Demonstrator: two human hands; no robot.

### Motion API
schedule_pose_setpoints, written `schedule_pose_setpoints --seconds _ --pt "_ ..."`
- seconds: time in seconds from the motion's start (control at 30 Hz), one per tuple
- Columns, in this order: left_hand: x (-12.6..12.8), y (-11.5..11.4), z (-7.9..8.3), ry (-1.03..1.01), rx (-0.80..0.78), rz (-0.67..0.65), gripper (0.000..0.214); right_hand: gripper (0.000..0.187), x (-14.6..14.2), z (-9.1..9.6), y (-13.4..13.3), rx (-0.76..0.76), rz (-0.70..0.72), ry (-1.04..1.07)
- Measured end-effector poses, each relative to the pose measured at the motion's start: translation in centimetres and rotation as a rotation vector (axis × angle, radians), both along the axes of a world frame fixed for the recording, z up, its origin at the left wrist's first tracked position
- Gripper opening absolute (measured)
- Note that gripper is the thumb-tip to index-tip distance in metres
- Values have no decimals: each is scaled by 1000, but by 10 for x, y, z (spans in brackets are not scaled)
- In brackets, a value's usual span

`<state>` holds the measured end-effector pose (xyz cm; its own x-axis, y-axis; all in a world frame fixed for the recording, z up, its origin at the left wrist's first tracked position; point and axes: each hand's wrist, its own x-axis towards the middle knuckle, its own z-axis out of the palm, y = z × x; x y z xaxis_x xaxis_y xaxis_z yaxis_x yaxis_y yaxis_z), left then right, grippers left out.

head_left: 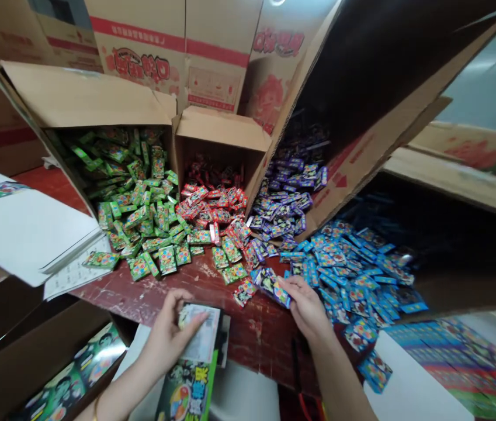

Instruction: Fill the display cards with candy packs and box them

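Observation:
My left hand [172, 333] is wrapped round a dark green printed candy box [186, 389], thumb across its pale panel, above the near table edge. My right hand [308, 309] pinches small candy packs [270, 285], purple with some blue at the end; how many is hard to tell. These are just over the table, between the purple packs [280, 210] and the blue packs [357, 275]. Green packs [142, 204] and red packs [212, 207] spill from cartons further left. A few loose green and red packs lie just beyond my hands.
Tipped cartons [94, 96] stand along the back of the red table [248, 324], their openings facing me. White card sheets [33, 228] lie at the left. Below left, an open carton holds printed boxes [85, 365]. Stacked colourful packs [449, 356] are at the right.

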<state>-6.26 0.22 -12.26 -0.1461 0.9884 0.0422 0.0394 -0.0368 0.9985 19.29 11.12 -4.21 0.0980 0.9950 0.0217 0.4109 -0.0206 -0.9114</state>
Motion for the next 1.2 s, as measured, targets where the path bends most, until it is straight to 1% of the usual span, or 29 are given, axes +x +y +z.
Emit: schedule_pose_setpoints --seconds 0.03,0.1,0.13,0.17,0.2,0.27,0.3,0.37,0.43,0.47,0.5,0.53,0.57,0.6,0.67,0.7,0.73,0.77,0.83,0.9,0.93,1.0,1.1,1.2 --pt "5 -2 6 -3 -23 -59 36 54 -18 -3 -15 -17 22 95" --pt "12 -9 20 -3 -58 -93 35 55 -53 -11 -40 -41 73 309" --pt "13 -14 26 -1 -69 -81 35 51 -66 -16 -49 -31 115 355" --pt "13 -18 31 6 -73 -61 35 44 -76 -21 -55 -3 169 350" --pt "12 -22 36 17 -75 -43 35 37 -81 -24 -59 35 240 291" --pt "10 -28 41 15 -85 -31 35 25 -81 -28 -61 107 385 147" --pt "9 -30 42 -16 -96 -48 36 23 -77 -26 -60 112 458 96" --pt "10 -33 44 -126 -116 -105 38 20 -67 -16 -57 69 593 34" --pt "12 -32 46 -243 -118 -167 40 18 -59 0 -53 -7 687 3" --pt "14 -32 48 -274 -112 -181 40 18 -56 7 -52 -53 702 12" --pt "15 -31 49 -287 -104 -181 41 19 -56 14 -50 -98 679 44" --pt "16 -30 51 -292 -94 -174 41 20 -58 19 -50 -133 615 100" --pt "17 -29 53 -289 -86 -168 41 22 -61 22 -50 -155 514 172" --pt "17 -29 54 -277 -79 -158 40 25 -66 23 -52 -156 387 257" --pt "17 -29 55 -264 -76 -147 39 31 -78 19 -58 -105 140 398" --pt "17 -29 56 -275 -82 -154 39 32 -84 15 -62 -74 76 434" --pt "16 -29 55 -290 -92 -159 40 31 -88 9 -66 -35 57 437" --pt "16 -30 55 -304 -103 -157 40 29 -90 4 -69 0 79 405" --pt "13 -31 53 -299 -124 -114 41 23 -87 -5 -72 52 193 258" --pt "10 -31 51 -241 -132 -47 41 29 -77 -7 -72 67 322 102" --pt "9 -31 50 -218 -127 -36 41 33 -71 -5 -71 54 388 41" --pt "9 -31 48 -224 -112 -80 40 34 -63 1 -69 24 501 -33" --pt "11 -31 48 -294 -89 -170 40 27 -58 9 -69 16 557 -41" --pt "11 -32 51 -354 -99 -193 46 20 -60 12 -71 -42 639 -9"
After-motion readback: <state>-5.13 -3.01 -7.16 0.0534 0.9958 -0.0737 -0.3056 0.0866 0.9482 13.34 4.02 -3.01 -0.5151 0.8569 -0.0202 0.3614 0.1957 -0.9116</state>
